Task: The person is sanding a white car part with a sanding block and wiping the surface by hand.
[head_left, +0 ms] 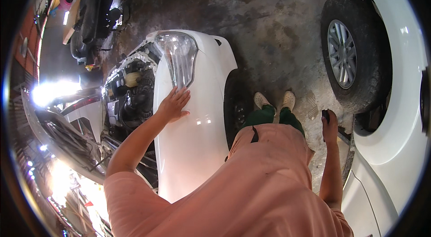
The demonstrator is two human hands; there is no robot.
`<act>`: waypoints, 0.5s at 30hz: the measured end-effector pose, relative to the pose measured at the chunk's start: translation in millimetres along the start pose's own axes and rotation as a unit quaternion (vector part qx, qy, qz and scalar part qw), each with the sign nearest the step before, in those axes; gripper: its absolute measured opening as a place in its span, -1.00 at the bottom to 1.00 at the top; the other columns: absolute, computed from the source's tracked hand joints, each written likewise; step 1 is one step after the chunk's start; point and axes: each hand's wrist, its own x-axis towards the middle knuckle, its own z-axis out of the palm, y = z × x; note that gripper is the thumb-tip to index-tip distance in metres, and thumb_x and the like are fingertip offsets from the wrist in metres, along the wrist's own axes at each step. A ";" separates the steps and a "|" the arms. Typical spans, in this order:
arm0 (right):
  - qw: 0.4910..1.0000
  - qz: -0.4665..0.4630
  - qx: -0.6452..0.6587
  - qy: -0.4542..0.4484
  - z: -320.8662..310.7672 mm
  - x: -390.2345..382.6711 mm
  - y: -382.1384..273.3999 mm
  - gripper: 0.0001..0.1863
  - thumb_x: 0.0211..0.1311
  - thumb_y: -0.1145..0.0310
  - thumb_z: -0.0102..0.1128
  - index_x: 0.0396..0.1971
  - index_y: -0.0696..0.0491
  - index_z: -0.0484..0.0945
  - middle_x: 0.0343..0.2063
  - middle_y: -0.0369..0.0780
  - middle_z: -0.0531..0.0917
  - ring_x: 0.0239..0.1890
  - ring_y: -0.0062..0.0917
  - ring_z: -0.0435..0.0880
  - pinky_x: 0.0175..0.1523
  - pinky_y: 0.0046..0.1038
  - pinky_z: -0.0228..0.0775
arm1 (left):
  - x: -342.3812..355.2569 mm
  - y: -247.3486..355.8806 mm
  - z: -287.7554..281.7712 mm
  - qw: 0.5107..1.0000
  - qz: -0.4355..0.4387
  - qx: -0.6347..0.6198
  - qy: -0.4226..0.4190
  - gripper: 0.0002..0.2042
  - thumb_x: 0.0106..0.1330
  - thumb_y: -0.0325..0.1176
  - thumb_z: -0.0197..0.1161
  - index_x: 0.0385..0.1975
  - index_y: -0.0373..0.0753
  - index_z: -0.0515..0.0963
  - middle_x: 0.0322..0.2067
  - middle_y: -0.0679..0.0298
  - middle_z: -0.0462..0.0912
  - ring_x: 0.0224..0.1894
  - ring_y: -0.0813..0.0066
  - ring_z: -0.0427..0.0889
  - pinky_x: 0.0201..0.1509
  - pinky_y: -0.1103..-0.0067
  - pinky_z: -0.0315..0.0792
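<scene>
The left hand (174,106) lies flat, fingers extended, on the white fender (193,147), fingertips at the near tip of the headlight (178,55). The right hand (331,125) curls round a small dark object (324,114), near the wheel (371,48) at right. Any grit under the left palm could scratch paint; a careless rightward swing could knock the object against the wheel.

Bright light (54,93) glares at left; the grey floor (287,17) is darkly blotched.
</scene>
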 end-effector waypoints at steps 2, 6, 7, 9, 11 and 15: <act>1.000 -0.002 0.006 0.002 7.7 6.7 -3.5 -0.51 0.35 0.43 0.24 0.25 0.19 0.43 0.20 0.08 0.53 0.23 0.02 0.49 0.33 -0.11 0.32 | -11.3 0.5 0.6 1.000 -0.001 -0.003 -0.007 -0.23 0.52 0.30 -0.30 0.53 -0.13 0.13 0.57 0.37 0.05 0.63 0.35 -0.20 0.68 0.20 -0.37; 1.000 -0.002 0.021 -0.012 12.9 16.1 -9.3 -0.50 0.36 0.40 0.23 0.27 0.17 0.43 0.22 0.07 0.52 0.25 0.01 0.48 0.36 -0.13 0.31 | -27.2 3.0 -6.5 1.000 -0.001 0.002 -0.011 -0.25 0.53 0.30 -0.29 0.53 -0.12 0.14 0.57 0.38 0.05 0.63 0.36 -0.19 0.68 0.20 -0.37; 1.000 -0.006 0.025 -0.015 14.0 18.0 -10.0 -0.49 0.37 0.39 0.23 0.28 0.16 0.42 0.23 0.07 0.52 0.26 0.01 0.48 0.36 -0.14 0.30 | -32.7 4.4 -6.8 1.000 -0.002 0.000 -0.006 -0.25 0.53 0.30 -0.29 0.53 -0.12 0.15 0.57 0.38 0.06 0.63 0.34 -0.20 0.68 0.19 -0.38; 1.000 0.000 0.020 -0.023 16.1 20.1 -11.8 -0.49 0.37 0.38 0.23 0.28 0.16 0.42 0.24 0.06 0.51 0.26 0.00 0.47 0.37 -0.14 0.30 | -46.8 5.2 -6.1 1.000 -0.004 -0.003 0.003 -0.25 0.52 0.30 -0.28 0.52 -0.11 0.17 0.56 0.38 0.09 0.63 0.31 -0.20 0.67 0.17 -0.39; 1.000 0.003 0.013 -0.025 16.8 20.9 -9.9 -0.48 0.38 0.38 0.23 0.29 0.16 0.41 0.24 0.06 0.50 0.27 -0.01 0.47 0.37 -0.14 0.29 | -60.0 5.5 -12.2 1.000 -0.001 0.001 0.003 -0.26 0.52 0.30 -0.28 0.52 -0.11 0.19 0.56 0.38 0.10 0.63 0.31 -0.19 0.67 0.17 -0.38; 1.000 0.008 0.005 -0.024 20.4 23.8 -8.4 -0.49 0.38 0.39 0.21 0.29 0.18 0.42 0.22 0.08 0.52 0.25 -0.01 0.49 0.35 -0.16 0.32 | -69.9 5.4 -17.2 1.000 0.000 0.001 0.001 -0.26 0.53 0.29 -0.27 0.51 -0.10 0.21 0.55 0.38 0.13 0.63 0.30 -0.16 0.67 0.16 -0.35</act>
